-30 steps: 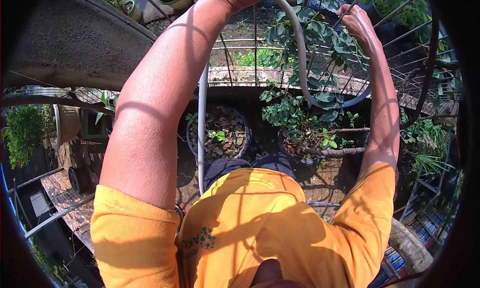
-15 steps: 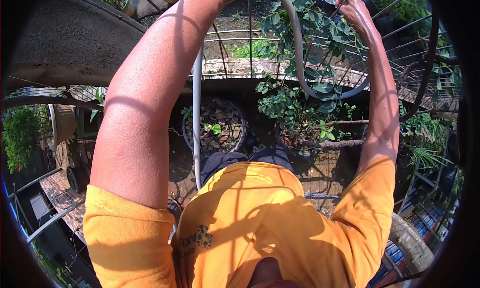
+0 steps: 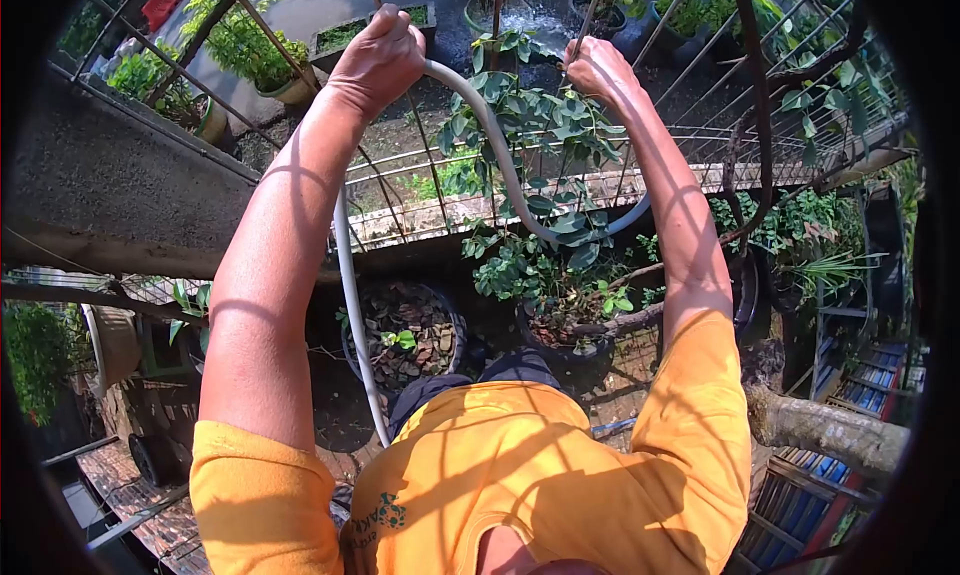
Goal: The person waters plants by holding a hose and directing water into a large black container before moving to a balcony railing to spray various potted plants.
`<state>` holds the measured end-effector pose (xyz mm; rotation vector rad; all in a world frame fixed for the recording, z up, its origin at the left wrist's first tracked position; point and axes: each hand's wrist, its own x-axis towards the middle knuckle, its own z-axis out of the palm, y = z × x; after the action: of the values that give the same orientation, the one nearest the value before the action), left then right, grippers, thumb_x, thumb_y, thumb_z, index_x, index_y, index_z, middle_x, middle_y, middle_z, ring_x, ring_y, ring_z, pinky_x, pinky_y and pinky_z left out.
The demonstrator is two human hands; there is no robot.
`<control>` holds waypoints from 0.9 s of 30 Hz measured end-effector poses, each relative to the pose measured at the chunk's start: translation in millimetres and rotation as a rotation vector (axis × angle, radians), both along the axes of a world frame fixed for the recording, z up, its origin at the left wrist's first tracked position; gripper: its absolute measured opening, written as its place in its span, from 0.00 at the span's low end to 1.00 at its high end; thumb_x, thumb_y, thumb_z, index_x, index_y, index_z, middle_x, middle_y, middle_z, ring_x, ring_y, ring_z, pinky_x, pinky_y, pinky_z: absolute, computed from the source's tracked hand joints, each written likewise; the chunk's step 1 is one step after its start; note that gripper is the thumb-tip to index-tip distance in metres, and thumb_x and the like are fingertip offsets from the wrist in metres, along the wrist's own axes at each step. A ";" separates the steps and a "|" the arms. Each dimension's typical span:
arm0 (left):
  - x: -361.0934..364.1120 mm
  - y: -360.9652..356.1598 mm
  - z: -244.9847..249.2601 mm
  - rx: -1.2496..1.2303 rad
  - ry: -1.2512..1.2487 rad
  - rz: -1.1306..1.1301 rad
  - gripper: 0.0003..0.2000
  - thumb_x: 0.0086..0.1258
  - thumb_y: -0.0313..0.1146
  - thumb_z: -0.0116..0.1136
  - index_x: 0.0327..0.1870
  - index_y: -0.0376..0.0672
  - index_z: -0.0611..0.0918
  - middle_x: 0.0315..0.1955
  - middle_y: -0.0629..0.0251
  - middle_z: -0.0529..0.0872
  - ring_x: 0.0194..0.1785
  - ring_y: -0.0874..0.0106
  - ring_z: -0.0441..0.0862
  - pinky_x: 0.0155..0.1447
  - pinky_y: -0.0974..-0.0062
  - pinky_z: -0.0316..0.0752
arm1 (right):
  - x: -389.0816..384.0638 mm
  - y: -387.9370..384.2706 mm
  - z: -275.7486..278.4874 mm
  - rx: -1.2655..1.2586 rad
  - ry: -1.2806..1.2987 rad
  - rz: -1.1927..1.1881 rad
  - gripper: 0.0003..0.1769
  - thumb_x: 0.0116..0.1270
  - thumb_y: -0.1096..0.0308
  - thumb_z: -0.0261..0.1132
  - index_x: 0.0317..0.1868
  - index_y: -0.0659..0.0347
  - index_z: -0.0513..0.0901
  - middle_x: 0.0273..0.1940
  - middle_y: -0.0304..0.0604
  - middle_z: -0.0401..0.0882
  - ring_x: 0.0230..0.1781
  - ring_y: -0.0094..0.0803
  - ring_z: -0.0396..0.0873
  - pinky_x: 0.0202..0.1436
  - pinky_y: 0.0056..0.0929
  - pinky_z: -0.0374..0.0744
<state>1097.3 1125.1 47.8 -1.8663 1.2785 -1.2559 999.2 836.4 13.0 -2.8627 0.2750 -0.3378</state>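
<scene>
My left hand (image 3: 380,55) is raised and closed around a pale grey hose (image 3: 495,160). The hose loops down through a leafy potted shrub (image 3: 545,190) and back up toward my right hand (image 3: 600,70), which grips the hose's far end among metal bars. Beyond that hand, water (image 3: 535,20) splashes on plants outside the fence. A second run of the hose (image 3: 352,305) hangs down beside my left arm to the ground.
A curved metal railing (image 3: 700,135) fences the ledge ahead. Below stand a pot of dry leaves (image 3: 405,325) and the shrub's pot (image 3: 560,330). A concrete slab (image 3: 110,185) lies left, planters (image 3: 250,45) beyond it, a thick branch (image 3: 820,425) at right.
My head has tilted up, so both hands sit lower and fully in view. The ground beyond the railing and the water spray now show. Both hands keep their grip on the hose.
</scene>
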 end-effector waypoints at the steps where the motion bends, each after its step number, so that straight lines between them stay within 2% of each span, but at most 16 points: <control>1: 0.6 0.1 -0.5 -0.001 0.003 0.004 0.06 0.55 0.31 0.54 0.32 0.41 0.80 0.23 0.69 0.81 0.41 0.75 0.77 0.57 0.77 0.62 | -1.2 2.9 2.5 0.002 0.015 -0.021 0.15 0.55 0.73 0.53 0.42 0.67 0.81 0.41 0.62 0.81 0.43 0.57 0.80 0.49 0.48 0.79; 10: -2.0 -0.5 3.1 0.006 0.026 0.013 0.10 0.55 0.30 0.53 0.36 0.36 0.79 0.25 0.67 0.80 0.41 0.73 0.77 0.60 0.75 0.62 | -0.5 1.9 0.4 0.046 0.039 -0.103 0.14 0.52 0.71 0.55 0.37 0.65 0.83 0.40 0.61 0.81 0.42 0.56 0.81 0.48 0.48 0.79; 12: 3.8 0.8 0.2 -0.029 -0.018 -0.075 0.10 0.55 0.29 0.52 0.37 0.36 0.79 0.25 0.66 0.80 0.40 0.73 0.77 0.61 0.75 0.62 | -3.9 5.2 6.4 0.056 0.032 -0.087 0.14 0.51 0.71 0.55 0.36 0.64 0.83 0.40 0.60 0.82 0.42 0.55 0.81 0.48 0.47 0.80; 13: 4.9 0.9 -3.1 -0.018 -0.031 -0.034 0.09 0.56 0.30 0.53 0.35 0.38 0.81 0.26 0.66 0.81 0.44 0.71 0.77 0.62 0.73 0.61 | -2.5 3.2 3.5 0.066 0.036 -0.091 0.14 0.50 0.71 0.56 0.37 0.64 0.83 0.40 0.59 0.82 0.42 0.54 0.82 0.48 0.47 0.80; 17: 2.7 0.4 -2.8 -0.018 0.010 -0.022 0.10 0.56 0.30 0.52 0.36 0.37 0.81 0.27 0.64 0.82 0.46 0.70 0.77 0.63 0.73 0.62 | -3.4 3.8 2.9 0.058 0.017 -0.095 0.14 0.50 0.71 0.56 0.36 0.65 0.83 0.39 0.60 0.82 0.41 0.55 0.81 0.47 0.47 0.80; 27: 2.3 -0.8 -1.8 -0.043 0.021 -0.037 0.09 0.56 0.29 0.52 0.34 0.37 0.81 0.25 0.65 0.81 0.41 0.72 0.77 0.60 0.74 0.63 | -4.5 1.0 -2.2 0.086 -0.041 -0.085 0.14 0.49 0.71 0.56 0.36 0.65 0.82 0.37 0.60 0.82 0.40 0.56 0.81 0.47 0.48 0.80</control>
<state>1099.6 1124.3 46.0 -1.8979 1.3125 -1.2962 994.8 837.4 10.8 -2.7615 0.3938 -0.3905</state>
